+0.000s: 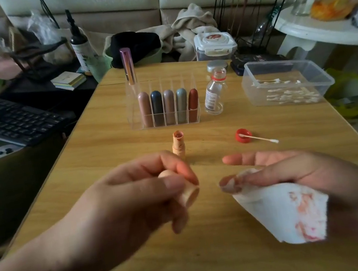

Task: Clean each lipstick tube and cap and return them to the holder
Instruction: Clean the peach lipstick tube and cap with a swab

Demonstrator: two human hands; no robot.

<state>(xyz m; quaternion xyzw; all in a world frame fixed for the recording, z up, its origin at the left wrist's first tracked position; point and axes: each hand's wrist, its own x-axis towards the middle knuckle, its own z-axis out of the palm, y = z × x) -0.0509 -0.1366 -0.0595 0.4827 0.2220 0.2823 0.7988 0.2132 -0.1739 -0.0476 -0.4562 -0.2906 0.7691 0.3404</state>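
Left hand [137,203] grips peach cap [191,195]; right hand [279,171] holds stained tissue [286,212]

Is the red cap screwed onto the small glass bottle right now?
No, the red cap lies on the wooden table with a cotton swab resting across it, apart from the open glass bottle.

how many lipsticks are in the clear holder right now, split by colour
pink lipstick: 1
dark blue lipstick: 1
mauve lipstick: 1
grey-green lipstick: 1
red-brown lipstick: 1
tall purple lipstick, back row: 1
total: 6
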